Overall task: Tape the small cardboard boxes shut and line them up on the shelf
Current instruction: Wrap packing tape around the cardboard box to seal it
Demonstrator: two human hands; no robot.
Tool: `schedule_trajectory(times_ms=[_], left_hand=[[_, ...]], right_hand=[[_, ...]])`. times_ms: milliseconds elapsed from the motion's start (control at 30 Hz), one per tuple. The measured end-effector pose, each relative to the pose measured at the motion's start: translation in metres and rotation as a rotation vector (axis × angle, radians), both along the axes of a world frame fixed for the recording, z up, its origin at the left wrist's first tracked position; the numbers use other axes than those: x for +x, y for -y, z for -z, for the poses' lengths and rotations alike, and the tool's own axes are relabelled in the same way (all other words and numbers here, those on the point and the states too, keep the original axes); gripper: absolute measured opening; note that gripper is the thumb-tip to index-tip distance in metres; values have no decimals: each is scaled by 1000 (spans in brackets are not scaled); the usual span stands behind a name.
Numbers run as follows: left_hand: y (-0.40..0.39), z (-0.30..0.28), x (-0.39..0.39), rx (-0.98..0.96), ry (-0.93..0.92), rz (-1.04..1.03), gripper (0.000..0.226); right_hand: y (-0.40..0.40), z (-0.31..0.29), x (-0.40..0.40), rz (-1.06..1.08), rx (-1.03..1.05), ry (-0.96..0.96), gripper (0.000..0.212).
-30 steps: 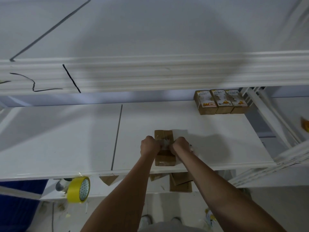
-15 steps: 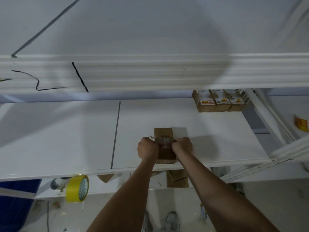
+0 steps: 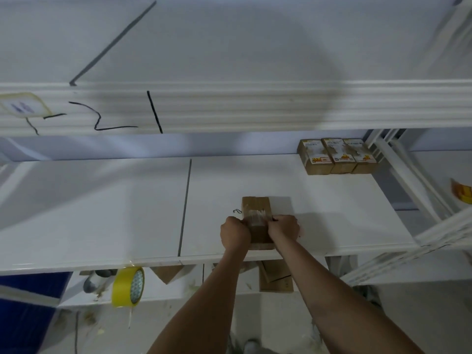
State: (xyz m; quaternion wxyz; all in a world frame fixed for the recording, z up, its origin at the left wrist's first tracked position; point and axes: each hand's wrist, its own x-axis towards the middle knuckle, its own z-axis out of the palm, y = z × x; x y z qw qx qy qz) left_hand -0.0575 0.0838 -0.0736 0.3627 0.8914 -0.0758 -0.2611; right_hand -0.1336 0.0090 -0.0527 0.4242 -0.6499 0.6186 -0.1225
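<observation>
A small brown cardboard box (image 3: 256,208) lies on the white shelf (image 3: 102,213) near its front edge, with a strip of clear tape across its top. My left hand (image 3: 234,235) grips the box's left side with curled fingers. My right hand (image 3: 283,229) grips its right side, fingers curled down over the tape end. Three taped boxes (image 3: 337,157) with printed labels stand in a row at the shelf's back right. A yellow tape roll (image 3: 129,287) hangs below the shelf's front edge on the left.
An upper shelf (image 3: 229,106) with black pen marks overhangs the work area. White frame struts (image 3: 408,180) run at the right. Flat cardboard pieces (image 3: 275,277) lie on a lower level beneath my arms. A dark seam (image 3: 185,205) divides the shelf boards.
Both hands stay on the box's sides, pressing the tape down. The view has shifted slightly; the box has barely moved.
</observation>
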Motion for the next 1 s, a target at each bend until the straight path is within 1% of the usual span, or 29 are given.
schedule_trajectory(times_ms=[67, 100, 233, 300, 367, 433, 500, 533, 600, 667, 800, 900, 1000], left_hand=[[2, -6, -2, -15, -59, -17, 19], [2, -9, -2, -20, -85, -17, 19], [-7, -18, 0, -19, -208, 30, 26], [-20, -15, -2, -59, -222, -11, 30], [-38, -13, -3, -119, -221, -96, 29], [-57, -10, -1, -154, -214, -155, 28], [-77, -12, 5, -146, -155, -200, 28], [-87, -15, 9, -131, -111, -218, 28], [-108, -21, 17, -98, -14, -259, 29], [-132, -29, 25, -60, 87, -315, 29], [-186, -20, 49, 15, 278, -405, 21], [-224, -12, 66, 58, 274, -450, 17], [-260, -8, 79, 39, 242, -500, 22]], right_hand=[[7, -5, 0, 6, 14, -80, 20], [9, -8, 0, -29, -4, -122, 19], [8, -14, 6, -300, -92, -269, 16], [6, -19, 8, -353, -103, -310, 19], [2, -21, 12, -302, -174, -265, 30], [-8, -24, 18, -245, -293, -118, 41], [-25, -27, 25, -288, -359, -14, 46], [-36, -30, 29, -322, -357, 17, 44], [-58, -33, 37, -373, -345, 67, 37], [-79, -34, 45, -410, -318, 119, 35], [-123, -30, 60, -478, -192, 134, 23], [-159, -21, 74, -504, -71, 147, 20], [-195, 0, 96, -412, 148, 195, 24]])
